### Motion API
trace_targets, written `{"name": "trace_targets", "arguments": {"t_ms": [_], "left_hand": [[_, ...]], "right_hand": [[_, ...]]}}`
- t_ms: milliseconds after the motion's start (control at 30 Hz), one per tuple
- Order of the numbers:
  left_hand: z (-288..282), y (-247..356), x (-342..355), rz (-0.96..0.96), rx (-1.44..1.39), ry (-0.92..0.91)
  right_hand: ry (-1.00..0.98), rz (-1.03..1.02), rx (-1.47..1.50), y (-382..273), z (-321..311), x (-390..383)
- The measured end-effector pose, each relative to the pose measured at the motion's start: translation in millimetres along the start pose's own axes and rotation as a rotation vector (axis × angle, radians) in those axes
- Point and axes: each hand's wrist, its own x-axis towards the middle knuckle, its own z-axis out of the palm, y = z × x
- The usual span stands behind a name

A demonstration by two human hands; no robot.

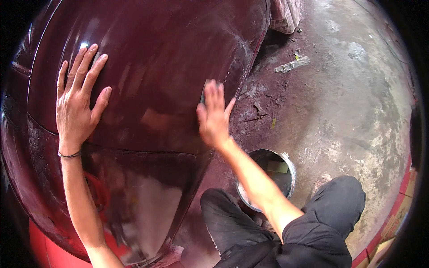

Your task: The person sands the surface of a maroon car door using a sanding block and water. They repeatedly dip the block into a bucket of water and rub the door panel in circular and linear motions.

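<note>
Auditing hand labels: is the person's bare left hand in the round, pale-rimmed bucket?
No, the left hand lies spread on the glossy, curved, dark-red car panel, apart from the bucket.

I'd call this a vehicle body workshop: glossy, dark-red bodywork (147,76) with panel seams (138,152) spreads from seven o'clock round to twelve, a bucket (292,169) stands between four and five, and the bare, blotched concrete floor (344,116) turns grimy at half past one, around a torn strip (292,64).
</note>
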Motion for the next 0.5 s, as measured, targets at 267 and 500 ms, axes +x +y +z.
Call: {"name": "trace_targets", "arguments": {"t_ms": [267,500], "left_hand": [[13.2,-4.7,-3.9,-0.002,0.015,0.056],[11.9,-1.5,2.9,0.023,0.023,0.064]], "right_hand": [[0.072,0.16,0.14,20.2,-10.0,78.1],[-0.06,0.196,0.323,13.4,28.7,-79.2]]}}
